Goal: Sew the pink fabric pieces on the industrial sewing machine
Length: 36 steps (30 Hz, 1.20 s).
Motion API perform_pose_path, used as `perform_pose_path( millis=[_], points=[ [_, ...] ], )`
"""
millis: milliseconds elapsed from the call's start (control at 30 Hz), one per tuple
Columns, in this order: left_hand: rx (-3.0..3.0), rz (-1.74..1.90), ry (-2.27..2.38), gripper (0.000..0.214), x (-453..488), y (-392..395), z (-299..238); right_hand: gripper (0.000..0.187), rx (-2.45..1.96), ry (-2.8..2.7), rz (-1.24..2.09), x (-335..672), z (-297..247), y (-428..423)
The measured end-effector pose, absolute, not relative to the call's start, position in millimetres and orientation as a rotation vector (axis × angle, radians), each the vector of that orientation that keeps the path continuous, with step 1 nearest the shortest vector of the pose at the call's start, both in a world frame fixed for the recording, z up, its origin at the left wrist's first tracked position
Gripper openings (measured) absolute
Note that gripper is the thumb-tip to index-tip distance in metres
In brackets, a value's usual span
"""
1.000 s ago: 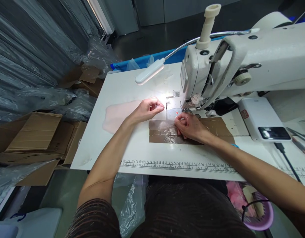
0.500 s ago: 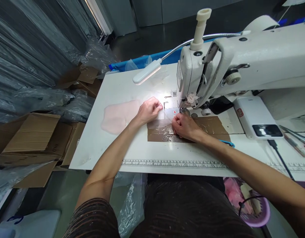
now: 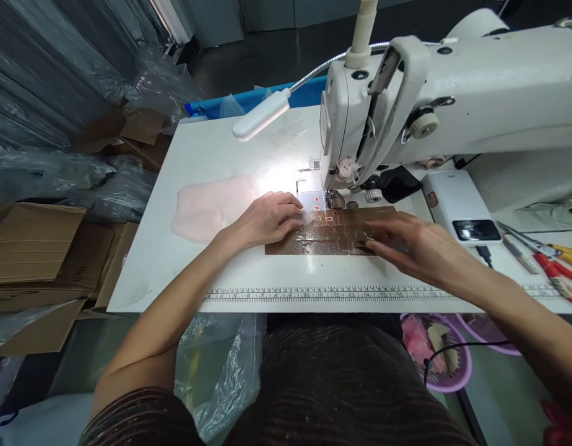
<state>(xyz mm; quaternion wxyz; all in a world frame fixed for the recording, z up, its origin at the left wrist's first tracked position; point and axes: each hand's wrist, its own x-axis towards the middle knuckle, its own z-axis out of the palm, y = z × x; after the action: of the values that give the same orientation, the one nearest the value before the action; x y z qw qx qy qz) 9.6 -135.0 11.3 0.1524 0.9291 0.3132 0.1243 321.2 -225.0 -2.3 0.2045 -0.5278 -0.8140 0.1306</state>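
Observation:
My left hand (image 3: 273, 217) is at the left end of a brown taped strip (image 3: 332, 238) on the sewing table. Its fingers are curled in a pinch at a small sheer whitish piece of fabric (image 3: 307, 218), mostly hidden by them. Over the strip's right end is my right hand (image 3: 407, 238), slightly blurred, thumb and fingers apart. A small dark spot shows by its thumb tip; I cannot make out what it is. Just behind the strip stand the needle and presser foot (image 3: 330, 197) of a white sewing machine (image 3: 351, 124). Small red marks dot its plate.
Pale pink sheer fabric (image 3: 212, 207) lies flat on the left. A lamp (image 3: 260, 114) hangs over the table. Right are a white device (image 3: 462, 207) with a dark display, and pliers (image 3: 553, 257). A ruler strip (image 3: 314, 295) lines the front edge; a purple basket (image 3: 462, 371) is below.
My right hand has left the sheer piece and moved right, its fingers opening. My left hand has lowered onto the strip's left end. The blue object near my right wrist is out of sight.

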Motion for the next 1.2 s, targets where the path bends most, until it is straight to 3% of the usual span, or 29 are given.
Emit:
perform_pose_path(
  millis=[133, 267, 500, 967, 1200],
  points=[
    [2.687, 0.489, 0.878, 0.018, 10.6, -137.1, -10.1, 0.036, -1.313, -2.398, 0.131, 338.7, -24.1, -242.3],
    [2.799, 0.701, 0.886, 0.024, 12.1, -137.1, -24.8, 0.030, -1.299, -2.335, 0.105, 329.1, -27.6, -246.1],
    [2.756, 0.835, 0.723, 0.019, 10.9, -143.0, -27.1, 0.038, -1.523, -1.773, 0.989, 282.7, -13.0, -224.5],
    [2.724, 0.800, 0.770, 0.023, 9.1, -143.7, -30.6, 0.044, -1.950, -2.170, 0.685, 224.4, -3.9, -180.5],
    [2.651, 0.756, 0.596, 0.027, 11.7, -149.5, -23.3, 0.048, -1.890, -2.139, 0.636, 277.0, 0.7, -207.1]
  ],
)
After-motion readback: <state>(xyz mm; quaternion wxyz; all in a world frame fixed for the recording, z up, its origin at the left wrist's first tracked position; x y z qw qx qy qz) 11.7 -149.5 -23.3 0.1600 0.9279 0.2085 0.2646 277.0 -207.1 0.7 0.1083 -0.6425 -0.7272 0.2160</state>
